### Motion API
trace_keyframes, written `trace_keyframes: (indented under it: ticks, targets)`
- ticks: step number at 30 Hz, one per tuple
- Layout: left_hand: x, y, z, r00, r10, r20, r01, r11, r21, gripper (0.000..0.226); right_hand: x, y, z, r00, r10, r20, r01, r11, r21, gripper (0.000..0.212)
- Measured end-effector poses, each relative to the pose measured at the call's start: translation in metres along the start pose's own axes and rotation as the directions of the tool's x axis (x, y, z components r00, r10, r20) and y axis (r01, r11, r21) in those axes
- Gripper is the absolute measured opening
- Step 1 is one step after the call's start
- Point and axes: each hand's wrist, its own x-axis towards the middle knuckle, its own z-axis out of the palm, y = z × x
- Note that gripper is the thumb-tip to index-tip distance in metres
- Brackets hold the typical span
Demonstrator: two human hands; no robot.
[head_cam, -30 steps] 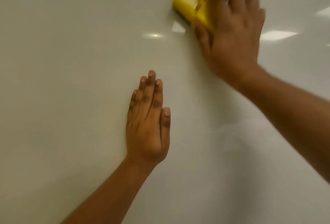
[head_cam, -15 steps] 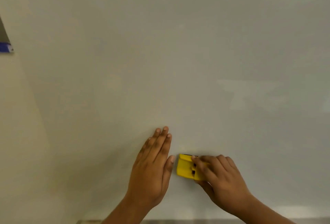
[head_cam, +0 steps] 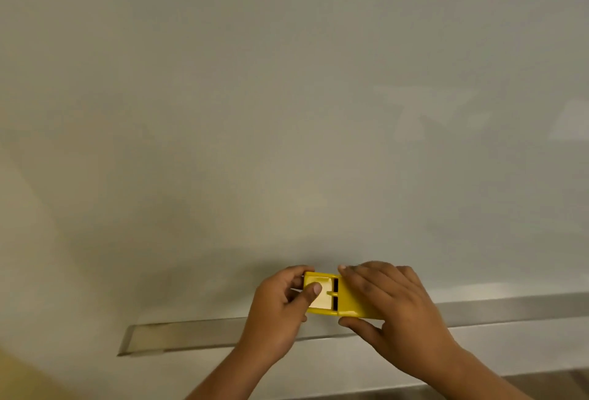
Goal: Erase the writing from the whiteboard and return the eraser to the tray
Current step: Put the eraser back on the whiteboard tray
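Note:
The whiteboard (head_cam: 287,96) fills the view and shows no writing. A yellow eraser (head_cam: 323,297) is held low against the board, just above the metal tray (head_cam: 191,334) that runs along the bottom edge. My left hand (head_cam: 277,313) pinches the eraser's left end, thumb on its front face and fingers over its top. My right hand (head_cam: 392,307) grips the right end, fingers across the top and thumb underneath, hiding that half of the eraser.
The tray's left end (head_cam: 127,340) stops well short of the board's left side. A wider pale ledge (head_cam: 510,345) lies below the tray on the right. Faint light reflections (head_cam: 424,112) sit on the board at upper right.
My right hand brought the eraser from high on the board down to the tray. My left hand left the board, where it lay flat, and took hold of the eraser's left end.

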Motion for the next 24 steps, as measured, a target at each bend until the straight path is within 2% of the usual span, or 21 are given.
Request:
trace_keyframes:
  ticks: [2,3,4,6,7,9,11,12,16,19,24]
  targets:
    - [0.000,-0.004,0.014,0.999,-0.048,0.008,0.049,0.997,-0.053,0.023,-0.013,0.009,-0.007,0.989,0.150,0.015,-0.150,0.981,0.123,0.070]
    - [-0.001,-0.007,0.023,0.998,-0.070,0.002,0.070,0.995,-0.073,0.024,-0.021,0.013,-0.011,0.957,0.289,0.014,-0.285,0.930,0.232,0.068]
    - [-0.001,-0.008,0.029,0.996,-0.091,-0.005,0.090,0.992,-0.091,0.024,-0.027,0.016,-0.012,0.892,0.452,0.020,-0.428,0.828,0.361,0.061]
    - [-0.002,-0.014,0.044,0.989,-0.149,-0.016,0.145,0.981,-0.131,0.024,-0.043,0.027,-0.010,0.679,0.728,0.096,-0.645,0.529,0.551,0.048]
    - [-0.003,-0.017,0.050,0.984,-0.178,-0.022,0.173,0.973,-0.152,0.023,-0.052,0.034,-0.006,0.573,0.801,0.175,-0.709,0.378,0.595,0.043]
    - [-0.006,-0.023,0.067,0.972,-0.234,-0.034,0.225,0.958,-0.180,0.022,-0.071,0.050,0.002,0.396,0.839,0.373,-0.759,0.070,0.647,0.031]
    - [-0.010,-0.031,0.082,0.959,-0.276,-0.061,0.262,0.950,-0.168,0.021,-0.087,0.059,0.008,0.302,0.801,0.517,-0.740,-0.144,0.656,0.020]
    - [-0.012,-0.035,0.090,0.953,-0.293,-0.082,0.278,0.948,-0.156,0.020,-0.095,0.062,0.012,0.281,0.782,0.557,-0.739,-0.194,0.645,0.016]
    - [-0.022,-0.057,0.121,0.911,-0.379,-0.162,0.364,0.924,-0.116,0.012,-0.127,0.079,0.030,0.232,0.759,0.609,-0.765,-0.245,0.596,0.010]
    - [-0.022,-0.073,0.140,0.874,-0.443,-0.199,0.439,0.896,-0.066,0.015,-0.142,0.094,0.048,0.223,0.736,0.640,-0.782,-0.257,0.568,0.013]
    - [-0.012,-0.093,0.153,0.836,-0.454,-0.309,0.483,0.875,0.022,0.018,-0.148,0.109,0.079,0.218,0.694,0.686,-0.801,-0.275,0.532,0.019]
